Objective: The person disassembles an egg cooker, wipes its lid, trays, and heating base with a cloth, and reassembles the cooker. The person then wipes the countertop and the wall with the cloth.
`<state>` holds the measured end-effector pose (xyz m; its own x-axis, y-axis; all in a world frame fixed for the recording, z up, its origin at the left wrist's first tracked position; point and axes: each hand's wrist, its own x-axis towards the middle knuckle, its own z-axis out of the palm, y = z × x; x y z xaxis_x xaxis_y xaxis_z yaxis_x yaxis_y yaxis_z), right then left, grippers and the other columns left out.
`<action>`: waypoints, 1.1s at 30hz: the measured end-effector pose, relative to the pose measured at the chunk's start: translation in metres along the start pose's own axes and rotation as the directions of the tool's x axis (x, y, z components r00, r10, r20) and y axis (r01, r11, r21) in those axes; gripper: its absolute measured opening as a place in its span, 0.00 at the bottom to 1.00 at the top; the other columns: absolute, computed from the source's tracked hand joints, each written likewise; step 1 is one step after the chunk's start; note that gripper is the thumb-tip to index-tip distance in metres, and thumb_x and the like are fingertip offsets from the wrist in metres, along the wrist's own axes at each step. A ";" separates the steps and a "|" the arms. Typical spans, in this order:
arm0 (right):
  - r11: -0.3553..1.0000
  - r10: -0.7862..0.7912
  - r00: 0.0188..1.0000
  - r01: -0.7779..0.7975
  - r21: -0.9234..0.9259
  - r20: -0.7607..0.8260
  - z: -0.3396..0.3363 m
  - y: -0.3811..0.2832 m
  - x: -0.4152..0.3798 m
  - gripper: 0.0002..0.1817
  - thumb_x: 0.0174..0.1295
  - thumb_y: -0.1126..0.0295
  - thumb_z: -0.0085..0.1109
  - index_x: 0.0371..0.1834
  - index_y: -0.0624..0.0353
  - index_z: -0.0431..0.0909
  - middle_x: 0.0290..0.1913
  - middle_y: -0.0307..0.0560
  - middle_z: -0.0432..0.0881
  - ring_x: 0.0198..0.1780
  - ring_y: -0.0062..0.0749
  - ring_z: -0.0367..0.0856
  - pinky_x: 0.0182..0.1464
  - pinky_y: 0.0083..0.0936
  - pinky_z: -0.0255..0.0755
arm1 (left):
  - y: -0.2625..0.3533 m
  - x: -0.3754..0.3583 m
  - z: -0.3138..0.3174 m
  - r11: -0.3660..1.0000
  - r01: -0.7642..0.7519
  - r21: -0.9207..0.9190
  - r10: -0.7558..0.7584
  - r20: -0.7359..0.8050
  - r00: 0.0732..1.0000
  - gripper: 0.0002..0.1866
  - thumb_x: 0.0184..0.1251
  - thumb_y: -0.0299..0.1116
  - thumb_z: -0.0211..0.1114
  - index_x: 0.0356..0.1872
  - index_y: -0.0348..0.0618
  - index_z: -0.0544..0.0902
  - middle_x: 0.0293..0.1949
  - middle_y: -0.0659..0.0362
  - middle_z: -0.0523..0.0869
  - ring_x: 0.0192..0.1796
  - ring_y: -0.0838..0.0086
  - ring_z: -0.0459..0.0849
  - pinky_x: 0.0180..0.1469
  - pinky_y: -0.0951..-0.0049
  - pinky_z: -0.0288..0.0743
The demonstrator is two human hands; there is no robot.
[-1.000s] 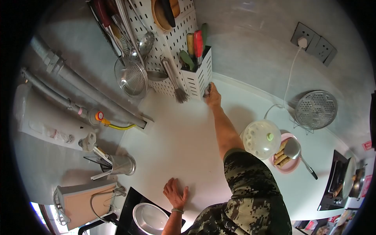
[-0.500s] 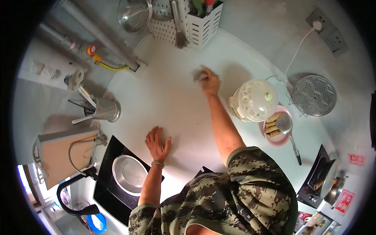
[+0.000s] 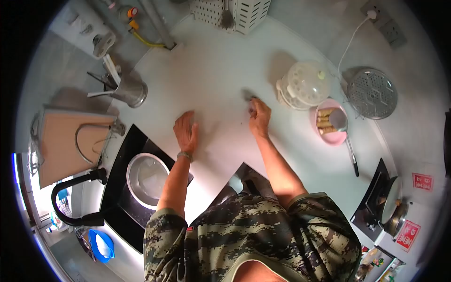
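My left hand (image 3: 187,131) lies flat on the white countertop (image 3: 213,89), fingers stretched forward and a band round the wrist. To its right, my right hand (image 3: 260,116) is closed, its fingers bent together low over the counter. A small greyish thing seems to be pinched at the fingertips, too blurred and covered to name. The egg steamer (image 3: 305,84) with a clear domed lid stands nearest to this hand, on its right. Beside the steamer is a pink plate (image 3: 334,138) of rolled food (image 3: 324,121), with a ladle (image 3: 350,143) resting across it.
On the left are a sink with a metal basin (image 3: 136,181), a black faucet (image 3: 66,221), a cutting board (image 3: 70,145) and a utensil holder (image 3: 131,93). A perforated metal rack (image 3: 372,94) leans at the right wall. White perforated holders (image 3: 251,16) stand at the back.
My right hand has drawn back from the far part of the counter towards me. My left hand stays flat on the counter. The camera view has tilted downward.
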<state>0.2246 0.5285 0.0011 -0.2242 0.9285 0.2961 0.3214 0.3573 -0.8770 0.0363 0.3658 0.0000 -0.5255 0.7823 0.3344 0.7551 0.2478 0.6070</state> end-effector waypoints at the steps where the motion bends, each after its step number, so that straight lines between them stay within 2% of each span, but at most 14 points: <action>1: 0.929 -0.144 0.985 0.100 -0.356 -0.099 0.006 -0.003 -0.012 0.18 0.47 0.88 0.46 0.38 0.58 0.79 0.39 0.46 0.79 0.38 0.35 0.76 0.36 0.22 0.73 | -0.007 0.001 0.000 0.988 0.084 -0.129 -0.080 0.034 0.996 0.25 0.68 0.51 0.41 0.54 0.44 0.74 0.53 0.53 0.75 0.58 0.60 0.70 0.61 0.60 0.57; 3: 0.845 -0.294 0.954 0.286 -0.453 0.053 0.024 -0.035 -0.040 0.13 0.50 0.83 0.48 0.35 0.57 0.78 0.40 0.44 0.78 0.38 0.36 0.76 0.36 0.27 0.72 | -0.025 0.006 0.004 0.894 0.246 -0.374 -0.218 0.117 0.969 0.25 0.69 0.50 0.41 0.52 0.42 0.75 0.53 0.54 0.76 0.58 0.62 0.71 0.62 0.61 0.58; 4: 0.913 -0.294 0.940 0.329 -0.242 0.171 0.050 -0.033 -0.066 0.15 0.46 0.83 0.47 0.34 0.56 0.79 0.39 0.47 0.80 0.40 0.44 0.77 0.42 0.37 0.72 | -0.032 0.005 0.003 0.587 0.369 -0.721 -0.355 0.180 0.917 0.25 0.70 0.48 0.42 0.49 0.38 0.77 0.54 0.55 0.77 0.58 0.66 0.71 0.62 0.64 0.60; 6: 0.931 -0.355 0.913 0.366 -0.017 0.200 0.107 -0.036 -0.133 0.13 0.48 0.81 0.47 0.34 0.57 0.79 0.38 0.46 0.80 0.37 0.43 0.78 0.38 0.32 0.72 | 0.004 0.005 -0.042 0.599 0.240 -0.764 -0.311 0.054 0.949 0.24 0.70 0.45 0.43 0.48 0.35 0.77 0.54 0.54 0.76 0.58 0.66 0.72 0.61 0.65 0.61; 7: 0.879 0.081 0.917 -0.250 0.406 0.390 0.119 -0.076 -0.161 0.13 0.46 0.82 0.47 0.34 0.60 0.78 0.35 0.47 0.80 0.35 0.40 0.78 0.36 0.29 0.72 | 0.021 0.005 -0.068 0.605 0.173 -0.777 -0.285 -0.009 0.958 0.23 0.70 0.44 0.43 0.48 0.33 0.76 0.54 0.53 0.76 0.57 0.66 0.72 0.61 0.65 0.62; 9: 0.925 -0.243 0.865 0.069 0.375 0.440 0.132 -0.109 -0.193 0.14 0.44 0.82 0.46 0.34 0.63 0.77 0.33 0.48 0.79 0.35 0.34 0.78 0.35 0.26 0.71 | 0.024 -0.005 -0.102 0.627 -0.011 -0.779 -0.152 -0.136 0.979 0.23 0.70 0.42 0.44 0.48 0.30 0.76 0.51 0.49 0.77 0.56 0.63 0.73 0.61 0.65 0.63; 14: 0.650 0.000 0.872 -0.371 0.663 0.489 0.093 -0.138 -0.159 0.23 0.47 0.91 0.44 0.45 0.59 0.77 0.41 0.45 0.79 0.41 0.30 0.79 0.40 0.20 0.74 | 0.026 -0.029 -0.156 0.557 -0.310 -0.770 0.061 -0.334 0.941 0.27 0.70 0.49 0.44 0.38 0.29 0.78 0.40 0.49 0.80 0.49 0.64 0.76 0.57 0.66 0.64; 17: 0.986 0.078 0.995 -0.086 0.142 0.062 0.034 -0.081 -0.125 0.23 0.46 0.92 0.48 0.44 0.58 0.76 0.44 0.46 0.77 0.41 0.34 0.79 0.41 0.25 0.74 | 0.012 -0.046 -0.155 0.663 -0.077 -0.745 -0.139 -0.223 0.965 0.26 0.70 0.48 0.44 0.35 0.32 0.79 0.38 0.52 0.81 0.47 0.67 0.76 0.55 0.68 0.65; 18: 0.925 -0.046 0.992 -0.004 -0.380 -0.122 0.023 -0.074 -0.135 0.20 0.45 0.88 0.50 0.43 0.59 0.76 0.41 0.49 0.78 0.40 0.41 0.77 0.47 0.33 0.71 | 0.011 -0.049 -0.147 0.619 -0.059 -0.783 -0.205 -0.234 0.950 0.25 0.71 0.48 0.44 0.33 0.33 0.79 0.37 0.54 0.81 0.45 0.69 0.77 0.54 0.70 0.65; 21: 0.938 -0.322 0.941 0.332 -0.103 0.104 0.055 -0.061 -0.182 0.10 0.49 0.81 0.50 0.30 0.57 0.80 0.34 0.50 0.78 0.38 0.41 0.75 0.46 0.34 0.69 | 0.009 -0.043 -0.125 0.686 0.016 -0.727 -0.247 -0.212 0.945 0.23 0.71 0.44 0.44 0.33 0.33 0.79 0.36 0.55 0.81 0.44 0.70 0.77 0.53 0.70 0.67; 24: 0.899 0.090 0.704 -0.361 0.247 0.705 0.080 -0.111 -0.186 0.12 0.51 0.80 0.48 0.35 0.54 0.79 0.31 0.47 0.79 0.33 0.34 0.77 0.33 0.31 0.73 | 0.006 -0.033 -0.102 0.728 0.127 -0.673 -0.313 -0.161 0.936 0.24 0.72 0.44 0.42 0.36 0.32 0.79 0.36 0.56 0.81 0.43 0.71 0.77 0.52 0.72 0.68; 27: 0.495 0.478 0.703 -0.711 0.500 0.527 0.077 -0.104 -0.126 0.19 0.53 0.81 0.43 0.47 0.51 0.73 0.30 0.47 0.79 0.23 0.31 0.75 0.18 0.28 0.70 | -0.018 -0.023 -0.072 0.758 0.205 -0.619 -0.366 -0.143 0.920 0.24 0.72 0.46 0.43 0.39 0.34 0.80 0.37 0.57 0.80 0.42 0.72 0.76 0.50 0.70 0.68; 29: 0.316 0.628 0.609 -0.769 0.556 0.485 0.071 -0.081 -0.069 0.20 0.56 0.81 0.41 0.53 0.54 0.66 0.31 0.46 0.77 0.21 0.29 0.74 0.13 0.26 0.65 | -0.032 -0.018 -0.046 0.831 0.229 -0.507 -0.366 -0.190 0.911 0.23 0.71 0.46 0.45 0.40 0.34 0.80 0.38 0.55 0.81 0.42 0.68 0.77 0.50 0.68 0.68; 33: 0.302 0.623 0.756 -0.468 0.831 0.199 0.060 -0.075 0.061 0.19 0.64 0.80 0.38 0.58 0.54 0.66 0.48 0.44 0.74 0.44 0.30 0.74 0.42 0.27 0.73 | -0.027 -0.018 -0.014 0.995 0.103 -0.006 -0.103 -0.118 0.988 0.19 0.66 0.45 0.50 0.40 0.39 0.81 0.44 0.50 0.80 0.48 0.55 0.75 0.54 0.59 0.64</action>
<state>0.1313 0.5521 0.0623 -0.1527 0.9045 -0.3983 -0.5623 -0.4109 -0.7176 0.0198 0.3373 -0.0118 -0.6430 0.6799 0.3527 0.6945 0.3234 0.6427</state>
